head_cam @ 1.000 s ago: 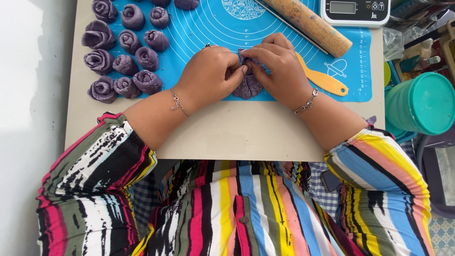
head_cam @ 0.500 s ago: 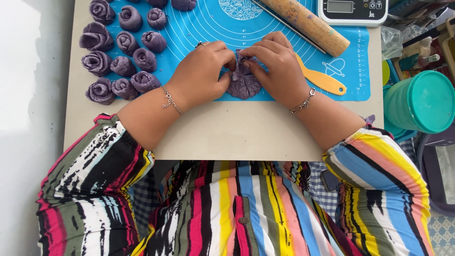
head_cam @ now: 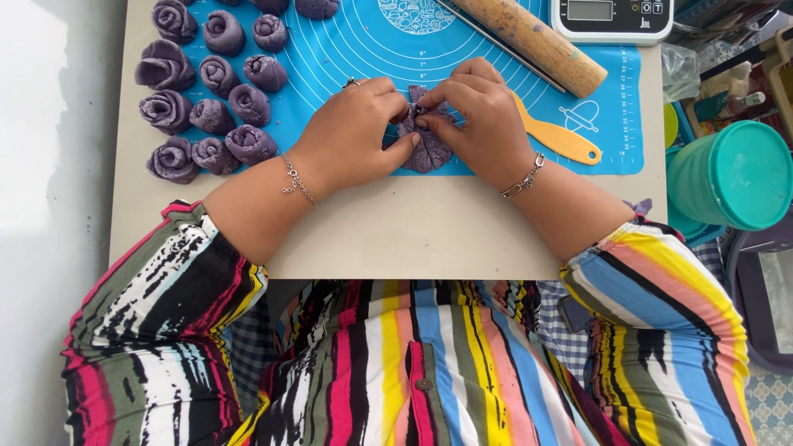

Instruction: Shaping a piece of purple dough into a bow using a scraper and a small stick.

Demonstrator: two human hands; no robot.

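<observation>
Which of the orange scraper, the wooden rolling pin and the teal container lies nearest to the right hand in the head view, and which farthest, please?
From the right hand:
1. Orange scraper, just beside it on the blue mat.
2. Wooden rolling pin, beyond it, diagonal.
3. Teal container, off the table's right edge.

Both forearms angled inward, wrists low, bracelet on each. Left hand [head_cam: 359, 132] and right hand [head_cam: 479, 116] side by side, palms down, fingers curled, fingertips meeting in a pinch grip at centre. Left thumb extended toward right hand.
</observation>
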